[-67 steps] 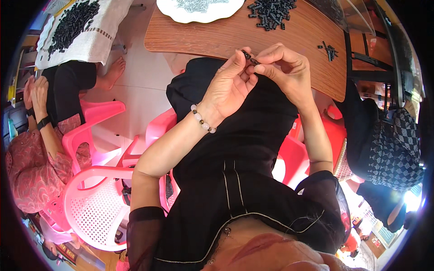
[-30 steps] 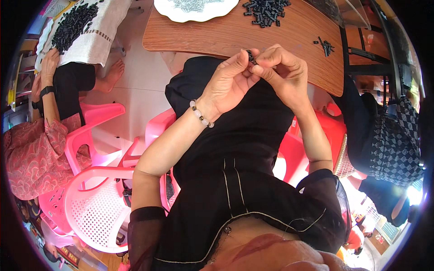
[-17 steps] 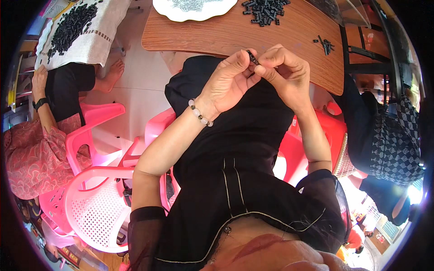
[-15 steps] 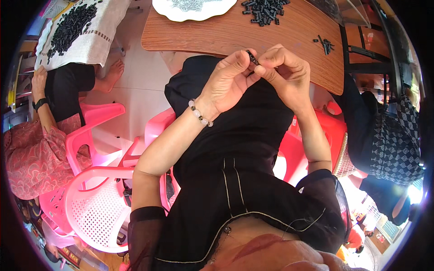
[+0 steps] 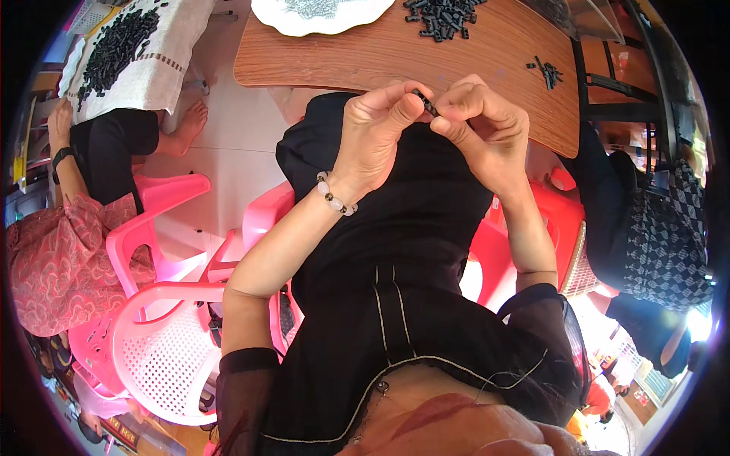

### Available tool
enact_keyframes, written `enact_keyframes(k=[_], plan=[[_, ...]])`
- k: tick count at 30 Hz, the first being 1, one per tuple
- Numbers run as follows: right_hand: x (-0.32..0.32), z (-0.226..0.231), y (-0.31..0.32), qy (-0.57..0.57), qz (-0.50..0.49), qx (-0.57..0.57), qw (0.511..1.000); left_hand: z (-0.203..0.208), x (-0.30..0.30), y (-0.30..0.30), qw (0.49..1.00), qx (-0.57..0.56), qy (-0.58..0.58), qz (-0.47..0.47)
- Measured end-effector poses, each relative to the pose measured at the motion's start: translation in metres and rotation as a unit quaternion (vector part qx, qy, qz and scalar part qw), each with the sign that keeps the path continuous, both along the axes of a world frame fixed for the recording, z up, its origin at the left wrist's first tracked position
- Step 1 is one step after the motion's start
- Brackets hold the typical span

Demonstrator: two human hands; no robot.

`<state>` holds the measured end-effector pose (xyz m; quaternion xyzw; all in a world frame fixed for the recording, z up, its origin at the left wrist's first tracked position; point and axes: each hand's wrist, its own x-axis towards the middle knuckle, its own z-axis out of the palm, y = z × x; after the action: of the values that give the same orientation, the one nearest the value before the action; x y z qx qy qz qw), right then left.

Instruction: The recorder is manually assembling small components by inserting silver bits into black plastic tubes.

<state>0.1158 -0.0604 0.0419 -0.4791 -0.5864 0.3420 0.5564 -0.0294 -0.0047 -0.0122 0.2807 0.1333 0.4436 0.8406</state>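
A small black part, short and narrow, is held between my two hands, over the table's near edge. My left hand pinches one end between thumb and fingers; a bead bracelet circles that wrist. At the other end, my right hand grips with thumb and forefinger, its remaining fingers curled. The part's finer details are too small to make out. Beyond my hands, a pile of similar black parts lies on the brown wooden table. A few thin black pieces lie to the right.
A white scalloped plate with small silvery pieces stands at the far edge of view. On the left, a person with a watch sits by a cloth-covered table heaped with black parts. Pink plastic chairs stand around me; another person is at the right.
My right hand has shifted slightly right and its thumb has moved off the left fingers. The left thumb now presses closer to the part. The seated person's hand at left moved slightly.
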Motion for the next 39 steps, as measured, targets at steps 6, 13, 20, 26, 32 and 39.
enact_keyframes(k=[6, 13, 20, 26, 32, 39], plan=[[-0.002, 0.000, 0.002, -0.148, -0.048, 0.091, 0.984, 0.001, 0.001, 0.000, 0.997, 0.055, 0.044, 0.042], [-0.007, -0.001, -0.001, 0.094, -0.023, -0.033, 0.995, 0.004, 0.002, -0.006, 0.997, -0.070, -0.013, -0.001], [-0.003, -0.011, -0.003, 0.131, -0.008, -0.048, 0.990, 0.001, 0.003, -0.008, 0.994, -0.104, -0.032, -0.026], [-0.004, -0.011, -0.001, 0.116, -0.022, -0.022, 0.993, 0.000, 0.003, -0.006, 0.990, -0.127, -0.044, -0.046], [-0.005, -0.008, 0.001, 0.147, -0.027, -0.056, 0.987, -0.002, 0.004, -0.003, 0.994, -0.099, -0.033, -0.040], [-0.006, -0.013, -0.001, 0.155, -0.030, -0.042, 0.987, -0.008, 0.005, -0.003, 0.994, -0.093, -0.041, -0.042]])
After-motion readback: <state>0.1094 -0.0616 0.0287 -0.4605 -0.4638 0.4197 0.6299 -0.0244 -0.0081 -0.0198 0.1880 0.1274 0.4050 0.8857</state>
